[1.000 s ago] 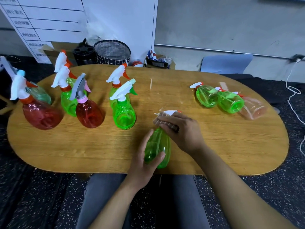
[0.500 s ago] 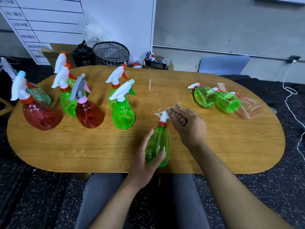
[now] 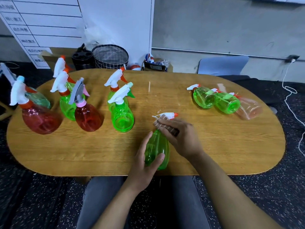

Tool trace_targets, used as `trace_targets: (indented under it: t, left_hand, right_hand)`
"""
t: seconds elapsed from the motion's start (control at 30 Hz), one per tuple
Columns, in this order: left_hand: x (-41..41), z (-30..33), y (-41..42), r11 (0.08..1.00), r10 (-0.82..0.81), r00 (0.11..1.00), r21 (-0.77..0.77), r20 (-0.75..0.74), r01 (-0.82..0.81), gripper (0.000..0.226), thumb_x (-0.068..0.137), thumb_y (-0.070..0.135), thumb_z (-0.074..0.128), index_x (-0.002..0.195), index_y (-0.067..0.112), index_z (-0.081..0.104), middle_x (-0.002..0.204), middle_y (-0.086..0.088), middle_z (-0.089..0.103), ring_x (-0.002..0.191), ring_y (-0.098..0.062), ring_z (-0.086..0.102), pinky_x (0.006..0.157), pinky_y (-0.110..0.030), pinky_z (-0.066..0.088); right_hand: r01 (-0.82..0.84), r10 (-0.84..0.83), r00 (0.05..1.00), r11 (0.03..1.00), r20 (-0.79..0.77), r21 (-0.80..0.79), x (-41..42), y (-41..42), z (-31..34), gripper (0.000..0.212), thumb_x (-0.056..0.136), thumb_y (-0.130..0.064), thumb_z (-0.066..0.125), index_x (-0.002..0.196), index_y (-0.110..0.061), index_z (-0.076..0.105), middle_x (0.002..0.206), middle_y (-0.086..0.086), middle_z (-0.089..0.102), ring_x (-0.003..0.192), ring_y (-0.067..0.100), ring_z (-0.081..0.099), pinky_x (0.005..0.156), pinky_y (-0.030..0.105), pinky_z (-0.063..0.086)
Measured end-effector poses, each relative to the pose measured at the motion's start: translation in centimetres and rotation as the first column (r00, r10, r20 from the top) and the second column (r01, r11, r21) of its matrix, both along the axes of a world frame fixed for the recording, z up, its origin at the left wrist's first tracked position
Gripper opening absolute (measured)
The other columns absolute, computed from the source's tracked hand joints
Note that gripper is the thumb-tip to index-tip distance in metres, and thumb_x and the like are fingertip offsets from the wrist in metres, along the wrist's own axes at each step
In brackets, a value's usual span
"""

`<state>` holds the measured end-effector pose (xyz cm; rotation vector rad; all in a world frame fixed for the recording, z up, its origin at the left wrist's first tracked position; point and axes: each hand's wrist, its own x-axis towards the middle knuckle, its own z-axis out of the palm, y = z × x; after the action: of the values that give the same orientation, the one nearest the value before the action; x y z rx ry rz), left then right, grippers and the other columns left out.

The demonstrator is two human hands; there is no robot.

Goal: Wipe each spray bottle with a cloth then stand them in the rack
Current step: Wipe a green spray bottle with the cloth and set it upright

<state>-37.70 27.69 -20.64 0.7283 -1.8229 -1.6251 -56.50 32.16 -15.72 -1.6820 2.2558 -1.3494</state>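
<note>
Head view: translucent green plastic spray bottle (image 3: 156,148) near front edge of oval wooden table (image 3: 214,146), tilted away, steadied by left hand (image 3: 143,164) curled round its base for wiping. Right hand (image 3: 179,138) clamped on small dark cloth (image 3: 166,128), pressed to neck under white trigger. No rack seen.
</note>
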Motion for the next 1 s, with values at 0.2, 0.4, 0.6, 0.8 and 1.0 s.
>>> trace_targets:
  t: [0.2, 0.4, 0.6, 0.8, 1.0]
  left_hand:
    - [0.0, 0.1, 0.0, 1.0, -0.022, 1.0, -0.011, 0.015, 0.022, 0.078, 0.094, 0.043, 0.074, 0.162, 0.038, 0.036, 0.161, 0.026, 0.044, 0.15, 0.003, 0.04, 0.117, -0.013, 0.034]
    - [0.0, 0.1, -0.1, 1.0, -0.014, 1.0, 0.0, 0.006, 0.014, 0.08, 0.091, 0.05, 0.072, 0.161, 0.037, 0.036, 0.16, 0.029, 0.045, 0.151, 0.002, 0.04, 0.118, -0.015, 0.033]
    - [0.0, 0.3, -0.1, 1.0, -0.025, 1.0, -0.008, 0.013, 0.025, 0.08, 0.09, 0.053, 0.072, 0.16, 0.039, 0.036, 0.161, 0.029, 0.043, 0.152, 0.003, 0.038, 0.119, -0.014, 0.032]
    - [0.0, 0.3, 0.0, 1.0, -0.019, 1.0, -0.012, 0.019, 0.02, 0.08, 0.089, 0.053, 0.072, 0.16, 0.04, 0.036, 0.165, 0.021, 0.041, 0.153, 0.001, 0.036, 0.123, -0.02, 0.031]
    - [0.3, 0.0, 0.0, 1.0, 0.003, 1.0, -0.004, 0.025, -0.003, 0.078, 0.091, 0.055, 0.072, 0.16, 0.045, 0.037, 0.164, 0.017, 0.044, 0.152, -0.007, 0.041, 0.127, -0.042, 0.035]
  right_hand:
    - [0.409, -0.409, 0.913, 0.912, 0.0, 0.022, -1.8, 0.0, 0.0, 0.029, 0.098, -0.04, 0.072, 0.124, -0.03, 0.076, 0.106, -0.003, 0.074, 0.081, 0.018, 0.071, 0.06, 0.03, 0.052]
    - [0.073, -0.074, 0.997, 0.997, -0.039, -0.027, -0.5, 0.1, -0.6, 0.038, 0.097, -0.05, 0.068, 0.124, -0.025, 0.077, 0.11, -0.007, 0.075, 0.089, 0.009, 0.072, 0.07, 0.03, 0.06]
    - [0.101, -0.102, 0.992, 0.995, -0.072, -0.018, -0.7, -0.6, 0.1, 0.037, 0.098, -0.048, 0.067, 0.125, -0.025, 0.077, 0.104, -0.006, 0.074, 0.081, 0.01, 0.07, 0.062, 0.028, 0.056]
    - [0.202, -0.206, 0.971, 0.978, -0.12, -0.044, -1.4, -0.6, 0.6, 0.032, 0.098, -0.046, 0.07, 0.123, -0.029, 0.078, 0.103, -0.007, 0.074, 0.079, 0.013, 0.071, 0.059, 0.027, 0.052]
    - [0.267, -0.264, 0.947, 0.964, -0.185, -0.011, -2.3, 1.8, -1.1, 0.028, 0.096, -0.038, 0.075, 0.122, -0.028, 0.078, 0.099, -0.007, 0.07, 0.073, 0.016, 0.068, 0.058, 0.022, 0.041]
